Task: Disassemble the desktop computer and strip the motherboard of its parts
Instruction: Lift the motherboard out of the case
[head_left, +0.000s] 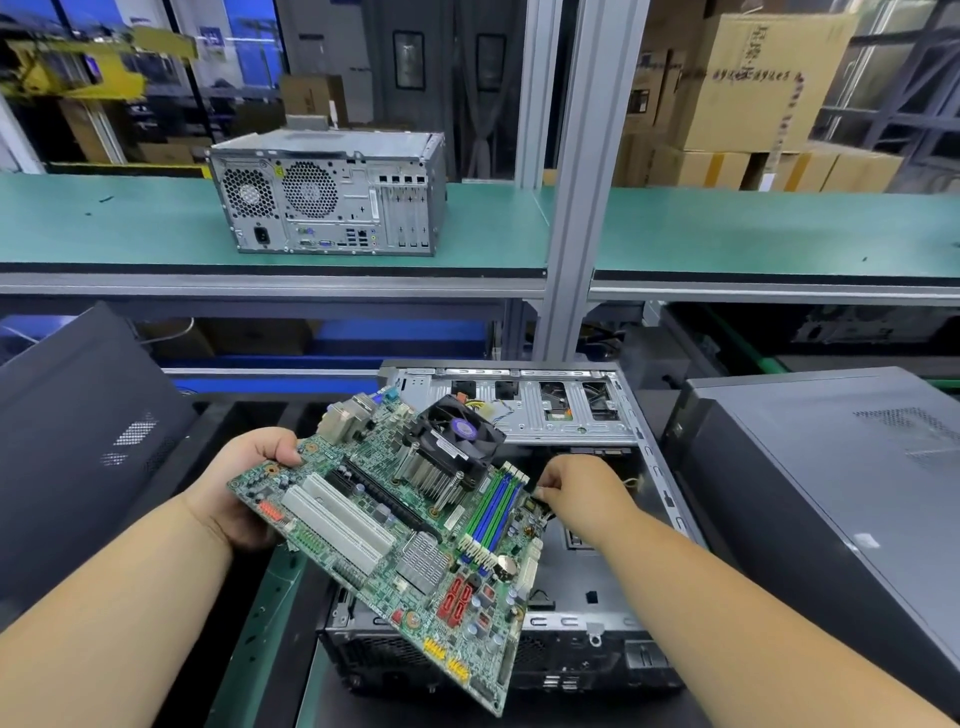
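Left hand (244, 483) grips the green motherboard (395, 540) by its left edge, holding it tilted above the opened case (597, 629). Right hand (582, 493) pinches a small black connector (537, 501) at the board's right edge, beside the blue RAM slots (496, 512). Cooler fan (457, 434) sits on top.

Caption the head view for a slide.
Left hand holds the motherboard above the open computer case while the right hand pinches a black connector at its edge.

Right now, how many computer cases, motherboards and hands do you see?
Cases: 4 (shelf case, open case, left case, right case)
Motherboards: 1 (motherboard)
Hands: 2 (left hand, right hand)
Total: 7
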